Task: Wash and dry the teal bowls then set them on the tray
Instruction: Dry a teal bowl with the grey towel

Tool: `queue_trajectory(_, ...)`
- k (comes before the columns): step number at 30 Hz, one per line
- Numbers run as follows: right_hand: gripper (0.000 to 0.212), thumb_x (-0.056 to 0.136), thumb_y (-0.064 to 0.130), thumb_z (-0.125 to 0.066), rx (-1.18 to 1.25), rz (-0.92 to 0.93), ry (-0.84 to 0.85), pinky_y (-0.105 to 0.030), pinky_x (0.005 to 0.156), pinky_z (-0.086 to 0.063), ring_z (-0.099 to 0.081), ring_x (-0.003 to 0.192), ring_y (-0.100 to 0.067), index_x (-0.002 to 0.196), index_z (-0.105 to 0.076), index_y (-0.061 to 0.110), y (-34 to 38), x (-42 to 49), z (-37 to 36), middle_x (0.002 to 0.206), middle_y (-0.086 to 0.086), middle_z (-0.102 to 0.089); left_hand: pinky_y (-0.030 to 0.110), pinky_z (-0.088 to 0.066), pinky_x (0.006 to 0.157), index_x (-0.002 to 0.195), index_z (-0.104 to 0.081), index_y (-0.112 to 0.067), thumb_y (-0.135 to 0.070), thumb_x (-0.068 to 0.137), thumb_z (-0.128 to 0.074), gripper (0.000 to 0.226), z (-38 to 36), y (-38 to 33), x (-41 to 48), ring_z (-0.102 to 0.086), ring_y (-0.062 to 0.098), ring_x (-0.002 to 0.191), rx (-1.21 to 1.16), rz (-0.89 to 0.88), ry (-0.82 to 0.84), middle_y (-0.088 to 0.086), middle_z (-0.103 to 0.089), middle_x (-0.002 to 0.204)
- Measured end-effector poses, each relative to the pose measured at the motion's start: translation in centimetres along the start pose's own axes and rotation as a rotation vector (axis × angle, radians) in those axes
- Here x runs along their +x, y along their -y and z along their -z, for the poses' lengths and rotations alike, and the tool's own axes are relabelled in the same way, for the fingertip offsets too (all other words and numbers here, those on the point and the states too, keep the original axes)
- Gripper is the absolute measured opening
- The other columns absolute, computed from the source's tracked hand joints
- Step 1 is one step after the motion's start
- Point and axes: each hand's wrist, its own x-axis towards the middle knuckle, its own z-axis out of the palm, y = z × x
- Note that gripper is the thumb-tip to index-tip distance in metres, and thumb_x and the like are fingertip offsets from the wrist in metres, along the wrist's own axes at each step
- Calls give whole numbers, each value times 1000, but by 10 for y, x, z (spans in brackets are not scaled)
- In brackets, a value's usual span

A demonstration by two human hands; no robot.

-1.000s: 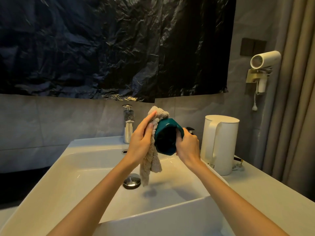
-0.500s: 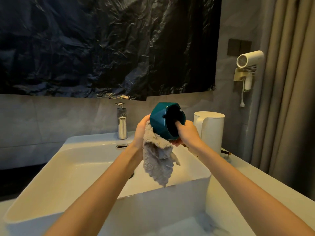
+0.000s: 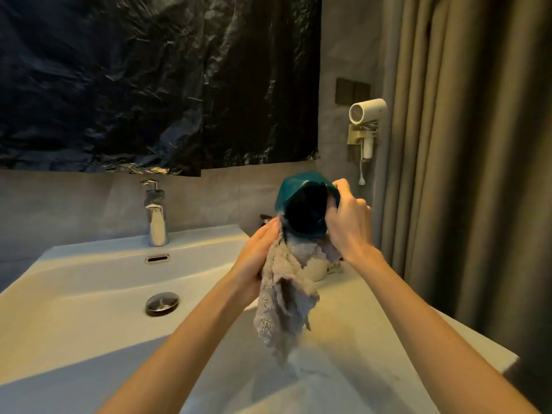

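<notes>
While the teal bowl [image 3: 302, 211] hangs tipped, mouth toward me, above the counter [image 3: 352, 324] at the sink's [image 3: 89, 294] 3 o'clock, the right hand [image 3: 349, 222] grips its rim at 3 o'clock and the left hand [image 3: 259, 255] clutches the grey cloth [image 3: 282, 297] at its 6 o'clock.

My right hand [image 3: 348, 227] grips the tilted teal bowl [image 3: 301, 204] by its rim; my left hand [image 3: 260, 253] presses a cloth [image 3: 283, 297] underneath it.
</notes>
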Motion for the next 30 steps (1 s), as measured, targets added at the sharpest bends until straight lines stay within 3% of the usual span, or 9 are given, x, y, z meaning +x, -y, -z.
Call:
queue_trajectory(2, 17, 101, 24, -36, -57, -31, -9, -34, 57, -34, -60, 79, -40, 107, -49, 15, -20, -2, 9, 86, -16, -66, 24, -55, 80, 130, -48, -21, -32, 99, -42, 34, -13, 14, -1, -64, 10, 101, 208, -29, -54, 3, -62, 120)
queue_trajectory(5, 17, 101, 26, -35, -113, -87, 30, -44, 63, -47, -60, 83, -41, 107, -48, 15, -46, -12, 19, 90, -18, -66, 32, -41, 104, 143, -27, -33, -41, 98, -39, 47, -30, 42, -3, -48, 10, 118, 484, 26, -29, -4, -43, 136)
queue_trajectory(12, 18, 102, 24, -36, -169, -169, 115, -45, 69, -54, -62, 84, -36, 111, -47, 14, -81, -41, 35, 98, -16, -65, 28, -20, 112, 151, -2, -20, -30, 101, -38, 62, -58, 102, -11, -25, 18, 140, 875, 157, 143, 1, -24, 153)
queue_trajectory(14, 17, 102, 25, -36, -177, -161, 125, -46, 69, -56, -63, 83, -33, 112, -46, 16, -87, -47, 37, 99, -14, -66, 33, -19, 116, 150, 7, -24, -37, 99, -40, 71, -61, 108, -13, -20, 19, 143, 840, 260, 166, 3, -15, 158)
queue_trajectory(17, 19, 102, 26, -36, -172, -153, 160, -41, 67, -57, -63, 82, -30, 115, -46, 16, -87, -54, 40, 101, -12, -66, 27, -30, 105, 150, 8, -26, -38, 97, -44, 75, -69, 100, -18, -34, 15, 133, 709, 265, 145, 4, -24, 154)
queue_trajectory(21, 20, 102, 29, -35, -120, -126, 197, -40, 64, -56, -64, 82, -29, 112, -47, 16, -71, -53, 37, 99, -10, -67, 40, -37, 108, 151, -4, -31, -47, 90, -53, 80, -62, 79, -24, -34, 20, 137, 613, 133, -7, 2, -25, 154)
queue_trajectory(24, 22, 102, 32, -33, -66, -112, 241, -34, 60, -42, -61, 81, -32, 105, -47, 15, -47, -49, 31, 94, -11, -66, 46, -41, 106, 150, -11, -32, -47, 84, -61, 84, -47, 54, -38, -39, 22, 134, 576, 27, -177, 3, -30, 152)
queue_trajectory(28, 25, 102, 33, -33, 59, -66, 322, -35, 64, -49, -62, 80, -30, 109, -51, 16, 7, -45, 23, 94, -10, -65, 41, -49, 97, 142, -26, -44, -35, 82, -67, 74, -12, 10, -72, -56, 8, 112, 461, -158, -270, 0, -46, 137)
queue_trajectory(30, 25, 102, 31, -33, 153, -37, 387, -29, 51, -50, -63, 63, -20, 111, -52, 17, 40, -46, 13, 87, -5, -63, 38, -52, 94, 138, -36, -46, -32, 80, -69, 68, 10, -10, -95, -60, 5, 105, 432, -201, -324, -3, -56, 126)
